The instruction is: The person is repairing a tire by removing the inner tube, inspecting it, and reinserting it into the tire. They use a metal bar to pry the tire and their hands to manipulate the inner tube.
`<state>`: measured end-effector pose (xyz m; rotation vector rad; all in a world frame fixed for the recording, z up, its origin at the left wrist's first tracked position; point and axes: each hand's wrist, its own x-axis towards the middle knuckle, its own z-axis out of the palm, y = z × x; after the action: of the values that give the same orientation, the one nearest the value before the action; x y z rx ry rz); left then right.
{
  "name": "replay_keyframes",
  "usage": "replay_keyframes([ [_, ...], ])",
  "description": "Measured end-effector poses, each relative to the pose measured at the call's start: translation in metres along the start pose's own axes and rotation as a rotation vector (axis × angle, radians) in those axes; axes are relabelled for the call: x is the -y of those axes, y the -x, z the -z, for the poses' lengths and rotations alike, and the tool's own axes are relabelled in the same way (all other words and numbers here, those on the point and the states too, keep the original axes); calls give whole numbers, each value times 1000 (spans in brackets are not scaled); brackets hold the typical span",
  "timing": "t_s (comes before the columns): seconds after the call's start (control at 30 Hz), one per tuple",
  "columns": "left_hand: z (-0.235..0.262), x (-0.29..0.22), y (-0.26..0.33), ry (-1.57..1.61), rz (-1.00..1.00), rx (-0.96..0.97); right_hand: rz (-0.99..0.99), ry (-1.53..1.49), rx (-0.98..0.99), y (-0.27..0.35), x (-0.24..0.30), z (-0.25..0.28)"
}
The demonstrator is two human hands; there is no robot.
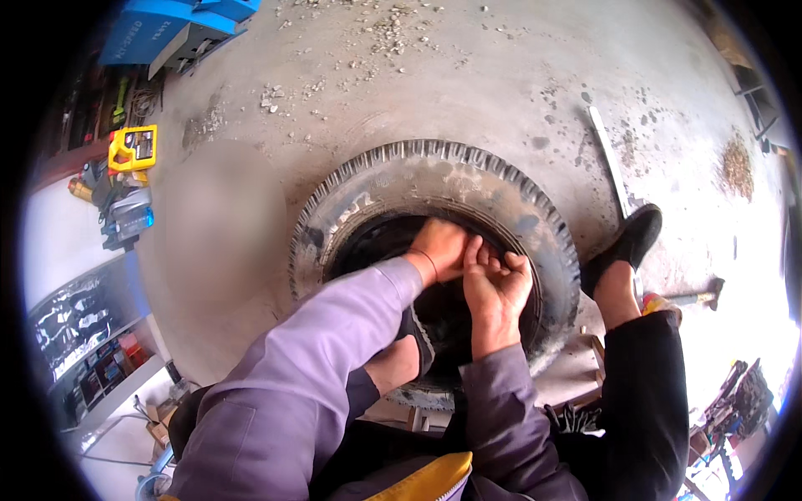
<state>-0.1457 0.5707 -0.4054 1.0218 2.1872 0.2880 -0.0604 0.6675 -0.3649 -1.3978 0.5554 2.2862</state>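
Observation:
A large worn tire [535,225] with chunky tread lies on its side in front of me, its dark hollow middle facing up. My left hand [440,246] reaches over the opening to the far inner edge; its fingers are curled down, and whatever they grip is hidden. Beside it my right hand [499,288] is turned palm up at the right inner edge, fingers bent but apart, with nothing visible in the palm. The fingertips of the two hands nearly meet. One foot stands inside the tire's opening.
My other foot, in a black shoe [639,238], is right of the tire, next to a long flat metal bar [610,159]. A hammer [697,297] lies farther right. Gravel [393,33] is scattered beyond. A yellow jug [134,149] and blue machine [167,33] stand left.

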Motion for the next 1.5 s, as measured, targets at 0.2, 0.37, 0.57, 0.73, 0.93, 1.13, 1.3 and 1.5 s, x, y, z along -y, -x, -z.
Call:
replay_keyframes([
  [0.2,-15,14,-14,136,-229,-52,-22,24,11,4,2,1],
  [0.37,-12,14,-21,178,-121,45,-40,77,-3,9,1,-4],
  [0.57,-5,-1,-20,167,-88,-89,-10,44,-24,10,3,-10],
  [0.73,-11,4,-21,96,-56,-35,-49,29,18,4,5,0],
  [0.93,-28,21,-23,76,-7,-53,-76,65,-113,-3,2,-7],
  [1.13,8,-5,-21,179,-37,184,-99,104,-1,1,15,4],
  [1.3,10,-10,-4,-175,98,173,-60,136,-41,13,15,-2],
  [1.5,-17,19,0,60,27,-117,-91,171,54,6,24,6],
])
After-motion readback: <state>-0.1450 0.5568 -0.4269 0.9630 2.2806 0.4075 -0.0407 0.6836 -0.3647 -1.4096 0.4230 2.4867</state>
